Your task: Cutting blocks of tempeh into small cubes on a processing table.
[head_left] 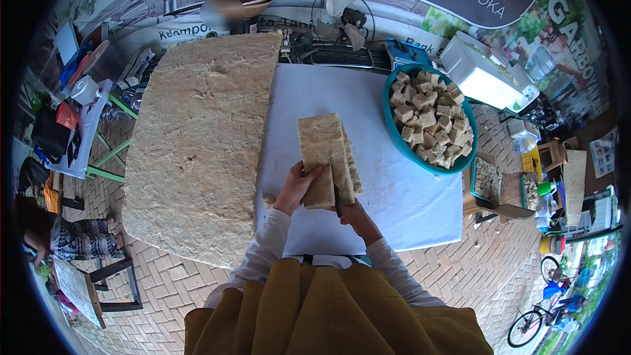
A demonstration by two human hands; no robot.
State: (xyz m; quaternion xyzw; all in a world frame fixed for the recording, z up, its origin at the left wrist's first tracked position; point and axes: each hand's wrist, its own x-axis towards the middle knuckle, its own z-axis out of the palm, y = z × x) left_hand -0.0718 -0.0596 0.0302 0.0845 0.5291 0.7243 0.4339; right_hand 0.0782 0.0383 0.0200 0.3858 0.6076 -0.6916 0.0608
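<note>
A tan, fibrous rockwool piece (319, 139) lies on the white-covered table in front of me. A lengthwise slit runs through its lower part, and a narrow strip stands slightly apart along its right side. My left hand (297, 186) grips its left edge, thumb on top. At the near end my right hand (357, 218) is closed on a knife, whose dark blade (338, 202) sits in the slit; the handle is mostly hidden by my fingers. A large rockwool slab (197, 138) covers the table's left side. At the right, a teal basin (392, 133) holds many rockwool cubes (427, 118).
The white tablecloth (407, 213) shows between slab and basin. A small scrap (268, 200) lies by the slab's edge. Along the back stand a fan (343, 21), a woven basket (240, 1) and a white box (480, 69). Another person's patterned clothing (82, 238) shows at left.
</note>
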